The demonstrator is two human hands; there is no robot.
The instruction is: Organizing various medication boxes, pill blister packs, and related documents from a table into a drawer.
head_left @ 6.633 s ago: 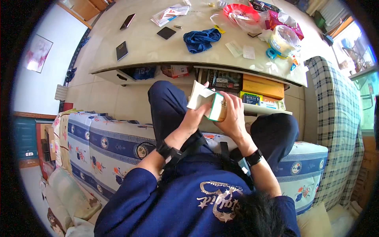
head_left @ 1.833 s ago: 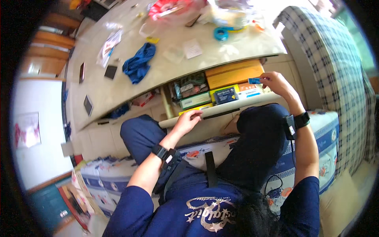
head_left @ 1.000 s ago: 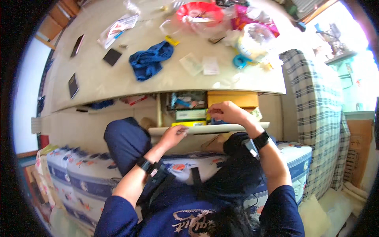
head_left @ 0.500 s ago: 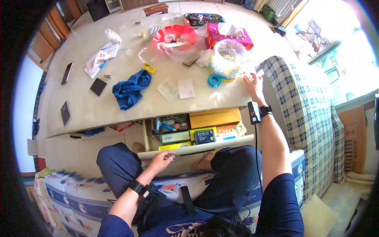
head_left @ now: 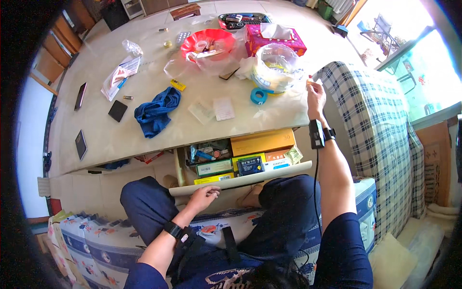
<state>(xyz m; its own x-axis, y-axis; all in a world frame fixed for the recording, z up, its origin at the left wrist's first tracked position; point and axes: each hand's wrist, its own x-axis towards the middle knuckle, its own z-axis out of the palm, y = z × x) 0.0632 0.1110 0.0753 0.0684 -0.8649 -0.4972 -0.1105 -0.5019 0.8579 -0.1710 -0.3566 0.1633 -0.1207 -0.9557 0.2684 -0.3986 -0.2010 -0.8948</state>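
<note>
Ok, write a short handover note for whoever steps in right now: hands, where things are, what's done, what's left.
Left hand: resting on the front edge of the open drawer, holding nothing.
Right hand: raised at the table's right edge beside the clear tub; whether it holds anything is unclear.
Drawer: pulled out, filled with boxes.
Done: drawer is open.
Left: drawer not yet shut.

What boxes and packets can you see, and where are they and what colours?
Orange box: flat, long, at the back of the open drawer.
Green-and-white box: drawer middle, oblong.
Dark blue box: beside it, small.
Pink tissue box: far on the table.
Left hand: on the drawer front.
</note>
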